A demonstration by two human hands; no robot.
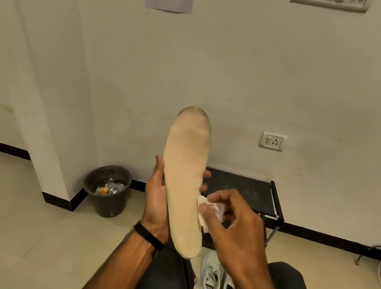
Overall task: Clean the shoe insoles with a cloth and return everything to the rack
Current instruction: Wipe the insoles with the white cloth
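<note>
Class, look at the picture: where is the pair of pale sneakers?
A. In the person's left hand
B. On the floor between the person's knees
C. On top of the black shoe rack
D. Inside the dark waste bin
B: the sneakers stand on the tiled floor between the knees, while the left hand holds the insole and the shoe rack top is bare.

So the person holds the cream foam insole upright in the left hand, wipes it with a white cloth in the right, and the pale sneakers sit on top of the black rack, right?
Not quite. The head view shows the pale sneakers on the tiled floor, not on the black rack. The rest holds: left hand grips the cream foam insole, right hand pinches the white cloth.
</note>
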